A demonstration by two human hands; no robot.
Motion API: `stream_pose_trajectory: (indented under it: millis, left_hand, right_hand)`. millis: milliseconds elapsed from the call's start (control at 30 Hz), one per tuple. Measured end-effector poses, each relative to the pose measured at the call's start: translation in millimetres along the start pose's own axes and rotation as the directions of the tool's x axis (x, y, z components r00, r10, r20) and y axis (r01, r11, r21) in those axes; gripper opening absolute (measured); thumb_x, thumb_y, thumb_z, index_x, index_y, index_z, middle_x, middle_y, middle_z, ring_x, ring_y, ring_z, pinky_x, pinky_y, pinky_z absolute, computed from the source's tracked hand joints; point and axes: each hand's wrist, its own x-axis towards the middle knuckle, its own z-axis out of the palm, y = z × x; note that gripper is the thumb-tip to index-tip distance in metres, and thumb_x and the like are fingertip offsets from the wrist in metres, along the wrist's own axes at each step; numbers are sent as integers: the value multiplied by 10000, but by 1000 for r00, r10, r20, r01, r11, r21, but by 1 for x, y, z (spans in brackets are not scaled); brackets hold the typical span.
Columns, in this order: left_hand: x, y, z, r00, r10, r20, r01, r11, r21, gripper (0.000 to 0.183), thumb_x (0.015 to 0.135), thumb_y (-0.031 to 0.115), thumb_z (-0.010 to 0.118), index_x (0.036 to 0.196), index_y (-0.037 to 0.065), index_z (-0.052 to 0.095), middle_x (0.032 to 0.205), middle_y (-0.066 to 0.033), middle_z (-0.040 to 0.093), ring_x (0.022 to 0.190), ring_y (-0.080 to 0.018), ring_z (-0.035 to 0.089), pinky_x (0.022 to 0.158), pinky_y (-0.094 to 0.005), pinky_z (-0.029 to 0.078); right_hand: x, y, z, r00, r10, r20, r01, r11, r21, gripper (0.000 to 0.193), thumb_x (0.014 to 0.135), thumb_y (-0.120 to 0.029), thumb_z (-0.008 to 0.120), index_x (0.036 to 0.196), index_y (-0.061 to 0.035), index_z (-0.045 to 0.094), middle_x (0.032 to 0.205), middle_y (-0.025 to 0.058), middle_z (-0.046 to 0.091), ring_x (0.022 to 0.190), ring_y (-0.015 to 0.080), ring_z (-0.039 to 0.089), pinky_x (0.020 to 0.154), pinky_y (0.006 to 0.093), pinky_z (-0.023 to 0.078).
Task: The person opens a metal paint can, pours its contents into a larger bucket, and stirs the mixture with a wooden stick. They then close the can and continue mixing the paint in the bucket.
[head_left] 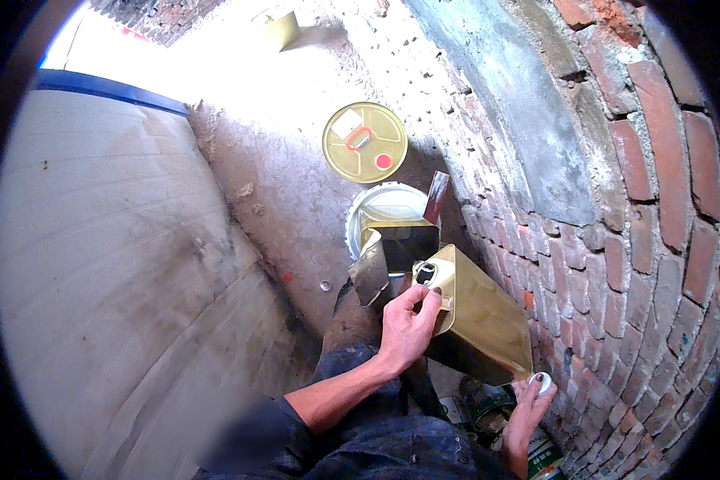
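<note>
A gold rectangular metal tin (492,316) is tilted in front of me, its round open mouth (426,274) toward a cut-open gold tin (412,228) with a dark inside. My left hand (410,326) is closed on the tin's handle beside the mouth. At the tin's lower right corner, my right hand (526,408) is closed, a white round cap (543,383) between its fingers and thumb. That hand also seems to touch the tin's bottom corner. The cut-open tin, its side bent out as a flap (370,270), sits by a white round lid (384,196). Any liquid flow is not visible.
A round gold drum (338,160) with a red handle and red cap stands beyond. Bricks make the right wall (640,160); a pale panel (128,216) lies left. A reddish-brown strip (436,197) leans by the lid. Green cans (546,456) stand by my right forearm.
</note>
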Motion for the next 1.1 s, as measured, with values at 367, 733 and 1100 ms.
stream_pose_trajectory:
  millis: [367,733,1100]
  left_hand:
    - [2,-3,0,998,63,-7,-63,998,-2,252,914,182,572,812,-44,615,627,-2,543,605,-48,462,536,-252,405]
    - [1,0,-1,999,41,-2,-41,999,-16,298,959,208,549,741,7,579,656,59,493,609,-25,401,510,-232,329]
    - [0,6,-2,1000,31,-2,-31,999,-11,292,954,203,548,763,-13,592,670,48,519,640,-35,429,551,-237,367]
  right_hand:
    - [-3,-13,7,1000,-2,-19,2,1000,-6,276,1024,-196,425,1196,0,334,1081,137,480,936,195,530,900,370,485]
    - [-3,-20,7,999,-32,2,32,999,-42,241,1024,-204,430,1136,-4,354,1006,102,469,875,161,510,864,349,495]
    - [-2,-21,6,999,-35,-21,34,999,-33,233,1015,-192,450,1126,-6,364,975,92,476,843,147,504,832,337,497]
